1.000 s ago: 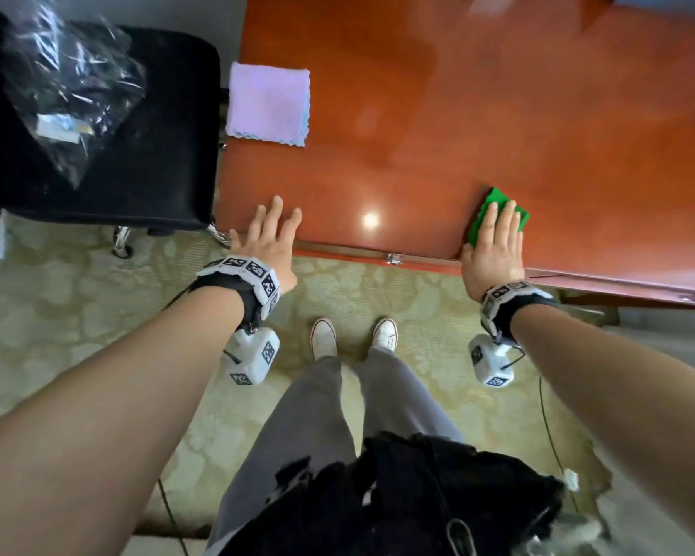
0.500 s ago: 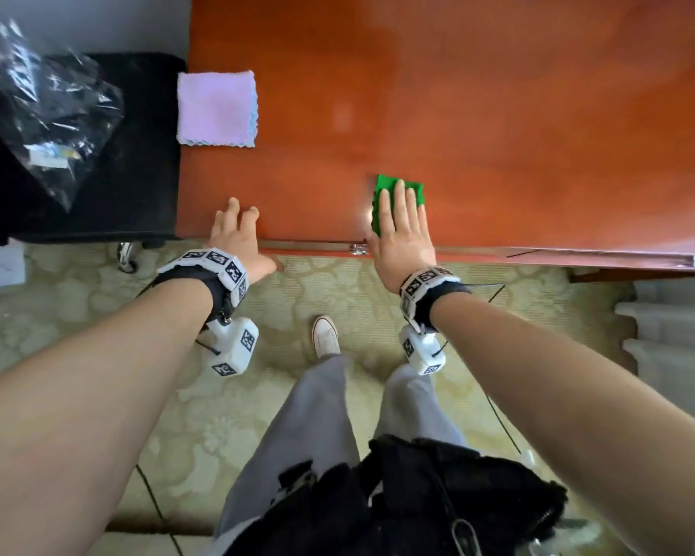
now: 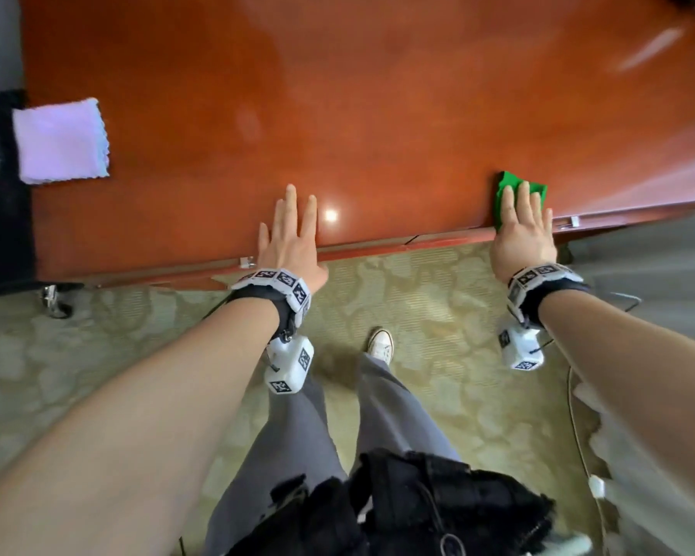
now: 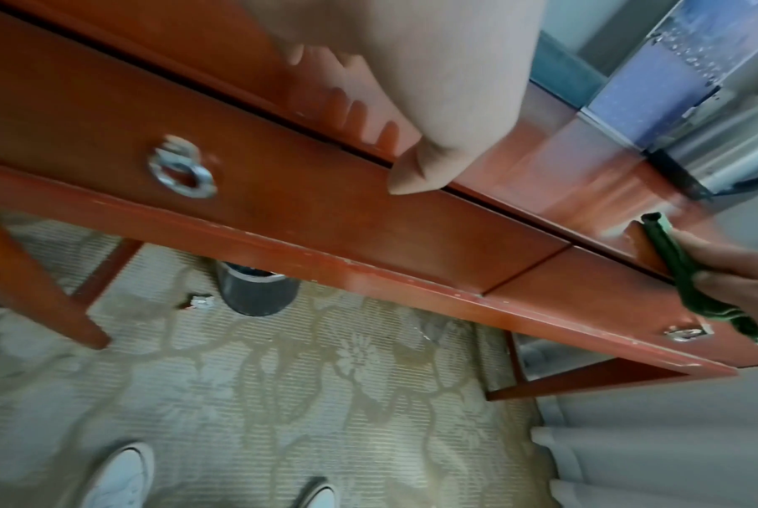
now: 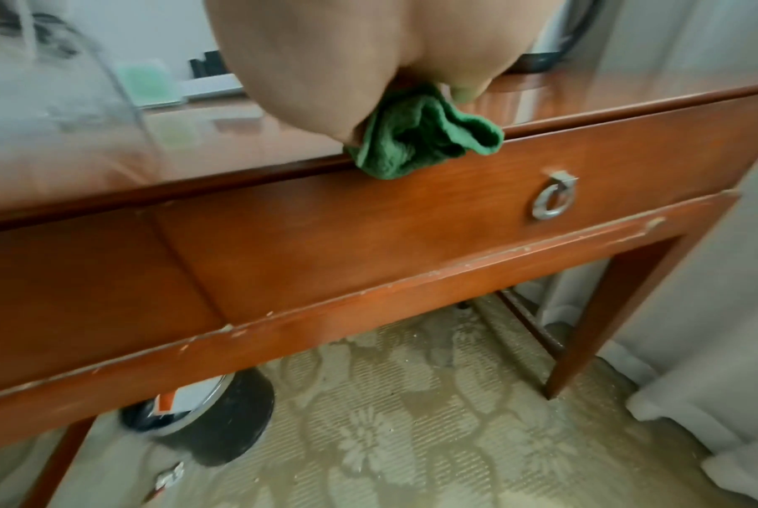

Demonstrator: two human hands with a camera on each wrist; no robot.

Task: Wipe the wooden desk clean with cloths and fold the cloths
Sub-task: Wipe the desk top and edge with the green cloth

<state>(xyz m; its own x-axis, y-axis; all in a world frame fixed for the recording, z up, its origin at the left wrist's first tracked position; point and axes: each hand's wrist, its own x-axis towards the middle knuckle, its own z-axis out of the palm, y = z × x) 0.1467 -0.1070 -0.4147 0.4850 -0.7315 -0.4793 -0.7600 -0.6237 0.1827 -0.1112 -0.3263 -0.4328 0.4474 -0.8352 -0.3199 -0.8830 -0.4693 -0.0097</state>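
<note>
Compared with half a second ago, the right hand [image 3: 523,230] and the green cloth [image 3: 519,190] under it now sit far to the right along the front edge of the desk [image 3: 378,114], well apart from the left hand [image 3: 291,238]; before, the two hands were close together near the middle of that edge. The left hand has shifted right too and now lies farther onto the desk, flat, fingers straight and spread, holding nothing. The right hand presses the green cloth down with straight fingers. The cloth is bunched and rumpled, part of it spilling over the desk's front edge above a drawer with a ring handle [image 5: 553,201]. A pale pink cloth [image 3: 61,142], folded square, lies at the desk's left end.
</note>
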